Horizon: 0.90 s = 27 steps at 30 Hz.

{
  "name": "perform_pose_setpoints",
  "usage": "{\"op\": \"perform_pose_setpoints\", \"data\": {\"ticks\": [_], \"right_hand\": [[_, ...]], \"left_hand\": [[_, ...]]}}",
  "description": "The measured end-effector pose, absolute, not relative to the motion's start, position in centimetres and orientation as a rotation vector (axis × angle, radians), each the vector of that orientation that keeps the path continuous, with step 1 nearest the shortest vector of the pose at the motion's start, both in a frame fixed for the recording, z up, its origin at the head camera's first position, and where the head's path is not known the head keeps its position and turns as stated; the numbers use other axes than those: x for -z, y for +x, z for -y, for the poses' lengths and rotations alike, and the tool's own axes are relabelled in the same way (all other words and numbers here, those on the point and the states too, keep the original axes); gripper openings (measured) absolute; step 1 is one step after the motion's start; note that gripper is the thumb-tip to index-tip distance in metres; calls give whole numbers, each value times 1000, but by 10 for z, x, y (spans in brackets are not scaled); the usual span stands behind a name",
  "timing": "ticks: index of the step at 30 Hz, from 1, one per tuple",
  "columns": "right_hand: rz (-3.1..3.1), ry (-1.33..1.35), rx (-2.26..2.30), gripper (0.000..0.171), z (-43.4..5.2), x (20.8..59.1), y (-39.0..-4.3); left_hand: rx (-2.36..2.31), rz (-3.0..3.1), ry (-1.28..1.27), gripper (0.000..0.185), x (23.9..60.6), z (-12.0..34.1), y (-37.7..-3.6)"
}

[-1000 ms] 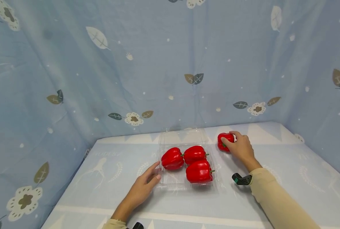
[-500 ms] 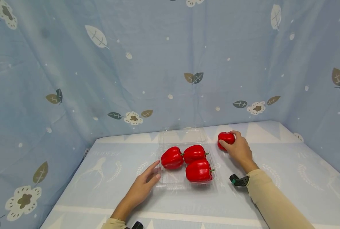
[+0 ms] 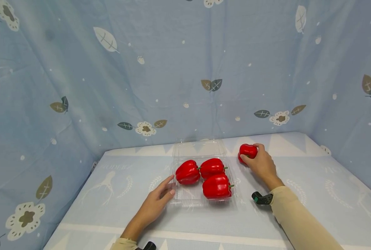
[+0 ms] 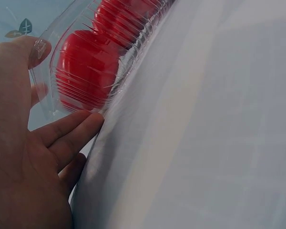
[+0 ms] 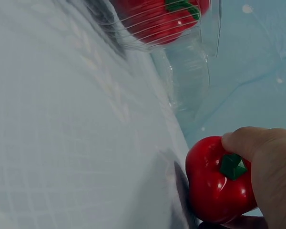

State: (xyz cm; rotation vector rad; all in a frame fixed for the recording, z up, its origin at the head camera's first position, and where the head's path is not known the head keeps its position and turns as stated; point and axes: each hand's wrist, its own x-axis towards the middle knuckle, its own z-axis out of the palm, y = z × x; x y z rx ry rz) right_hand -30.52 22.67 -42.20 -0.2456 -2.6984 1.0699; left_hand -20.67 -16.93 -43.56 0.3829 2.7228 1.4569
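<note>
A clear plastic clamshell tray lies on the table with its lid folded back. Three red bell peppers lie in it: one at the left, one at the back, one at the front. My left hand rests with straight fingers against the tray's left edge. To the right of the tray my right hand grips a fourth red pepper, fingers curled round it; the right wrist view shows it just above the cloth.
A light blue patterned cloth covers the table. Blue leaf-print fabric walls close in the back and both sides. A black wrist camera mount sits on my right forearm.
My right hand has raised the fourth pepper slightly off the cloth. The left hand and the tray have stayed put.
</note>
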Motion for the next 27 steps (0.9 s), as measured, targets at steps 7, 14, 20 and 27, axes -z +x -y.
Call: {"op": "perform_pose_setpoints", "data": {"ticks": [7,14,20,27], "right_hand": [[2679,-278,-1139,86,-230,424,-302],[2601,-275,-1314,87,-236,420,-301],[2540,-186,-1446,83,-242,418,-300],[2483,-120,-1683,83,-242,417,-298]], "left_hand": [[-1479,-2708,406,54,436,169,-207],[-1486,-2709,389,55,436,169,-205],[-1481,-2724,393,53,436,169,-205],[-1472,-2723,379,53,435,168,-205]]}}
